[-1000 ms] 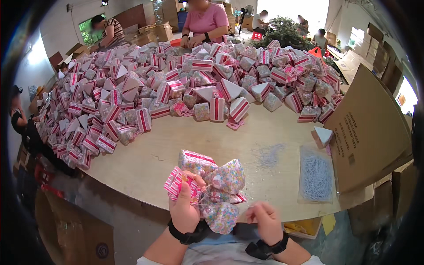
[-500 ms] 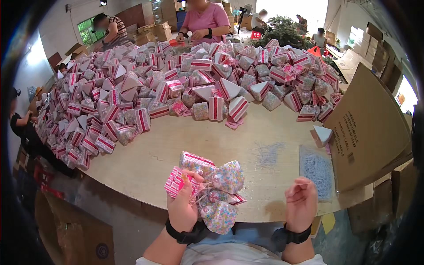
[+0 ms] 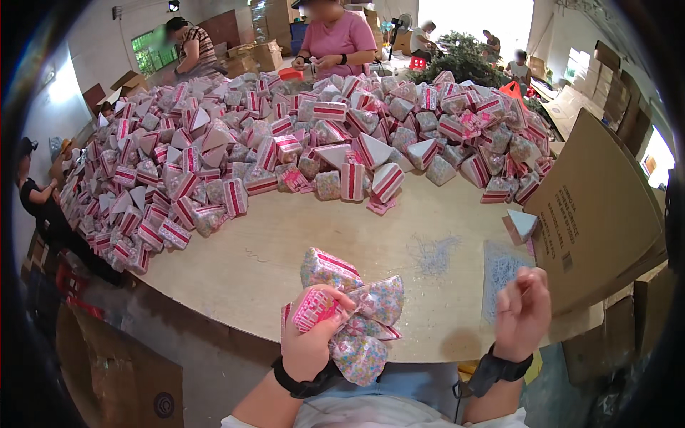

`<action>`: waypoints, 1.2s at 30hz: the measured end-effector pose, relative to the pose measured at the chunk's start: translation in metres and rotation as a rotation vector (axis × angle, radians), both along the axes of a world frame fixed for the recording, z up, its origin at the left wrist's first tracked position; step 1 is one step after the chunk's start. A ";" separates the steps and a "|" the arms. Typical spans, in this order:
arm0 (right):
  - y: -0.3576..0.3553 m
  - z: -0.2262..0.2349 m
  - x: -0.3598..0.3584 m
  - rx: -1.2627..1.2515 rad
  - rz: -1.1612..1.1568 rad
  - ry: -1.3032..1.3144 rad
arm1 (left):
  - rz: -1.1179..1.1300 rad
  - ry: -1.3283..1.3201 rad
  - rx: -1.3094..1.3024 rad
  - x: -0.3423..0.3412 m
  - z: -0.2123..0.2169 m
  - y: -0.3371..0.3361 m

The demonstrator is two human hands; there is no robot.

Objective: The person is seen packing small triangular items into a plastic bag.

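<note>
My left hand (image 3: 308, 346) is closed around pink-and-white striped tags (image 3: 317, 308) at the gathered middle of a bunch of cake-slice ornaments (image 3: 382, 299). These are sprinkle-covered wedges with pink and red layered sides, fanned out to the right of my fingers above the table's near edge. My right hand (image 3: 524, 314) is raised by itself with thumb and fingertips pinched together. Whatever lies between its fingertips is too small to make out. Behind that hand, a clear plastic bag (image 3: 499, 267) of thin pale strings lies on the table, partly covered.
A big heap of similar cake-slice ornaments (image 3: 235, 196) covers the table's far and left sides. Loose pale strings (image 3: 434, 253) lie on the wooden tabletop (image 3: 285, 228). At right stands an open cardboard box (image 3: 599, 214), with one white-topped wedge (image 3: 523, 223) beside it. Several people work beyond.
My right hand has moved right and slightly up, away from the bunch. My left hand has shifted a little right and down, turning the tags, still gripping them.
</note>
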State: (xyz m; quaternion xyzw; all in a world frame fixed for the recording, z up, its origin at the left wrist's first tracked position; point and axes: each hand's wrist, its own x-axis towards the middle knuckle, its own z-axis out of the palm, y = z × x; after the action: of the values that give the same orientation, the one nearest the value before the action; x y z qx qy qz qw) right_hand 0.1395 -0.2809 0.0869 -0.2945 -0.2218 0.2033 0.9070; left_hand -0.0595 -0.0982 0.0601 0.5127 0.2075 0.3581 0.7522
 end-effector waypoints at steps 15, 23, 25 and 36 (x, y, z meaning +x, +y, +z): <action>0.084 0.022 -0.065 -0.504 0.183 -1.377 | -0.356 0.203 0.317 -0.013 0.006 -0.006; 0.075 0.018 -0.064 -0.517 0.081 -1.431 | -0.554 -0.118 0.079 -0.013 -0.013 -0.003; 0.071 0.021 -0.067 -0.539 -0.010 -1.547 | -0.600 -0.072 0.099 -0.011 -0.020 -0.006; 0.062 0.018 -0.063 -0.609 -0.082 -1.780 | -0.576 0.226 0.570 -0.008 0.008 0.001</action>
State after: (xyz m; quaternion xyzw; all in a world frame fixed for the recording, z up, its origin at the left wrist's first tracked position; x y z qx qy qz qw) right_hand 0.0761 -0.2188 0.1048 -0.5736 -0.7602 -0.0792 0.2945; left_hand -0.0675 -0.0974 0.0679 0.7735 0.0294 0.1177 0.6221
